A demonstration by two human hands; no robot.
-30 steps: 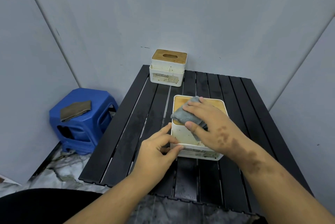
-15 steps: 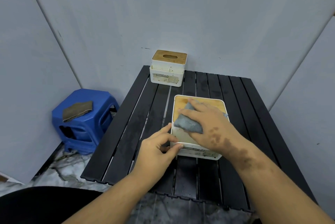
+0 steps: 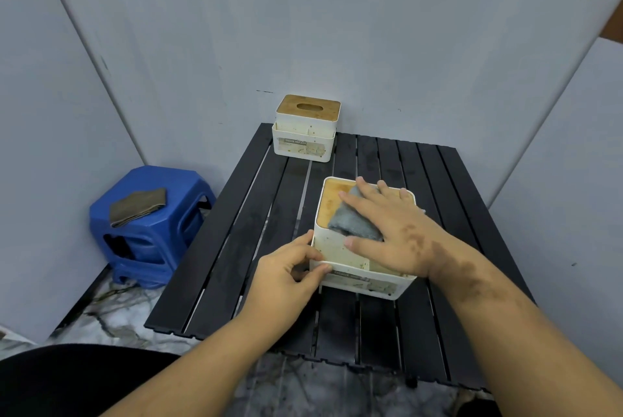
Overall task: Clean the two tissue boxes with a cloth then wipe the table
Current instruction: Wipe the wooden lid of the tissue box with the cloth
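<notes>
A white tissue box with a wooden lid [image 3: 332, 249] stands in the middle of the black slatted table [image 3: 242, 224]. My right hand [image 3: 391, 227] lies flat on its lid, fingers straight, pressing a grey cloth [image 3: 350, 219] against the top. My left hand [image 3: 286, 276] pinches the box's near left corner between thumb and fingers. A second white tissue box with a wooden lid [image 3: 305, 128] stands at the table's far left edge, stained on its front.
A blue plastic stool [image 3: 145, 231] with a folded brown cloth [image 3: 136, 206] on top stands left of the table. Grey wall panels close in on all sides. Marble-patterned floor shows below the table's near edge.
My right hand has slid the grey cloth across the lid, from the near left towards the far right. My left hand has kept its hold on the box corner.
</notes>
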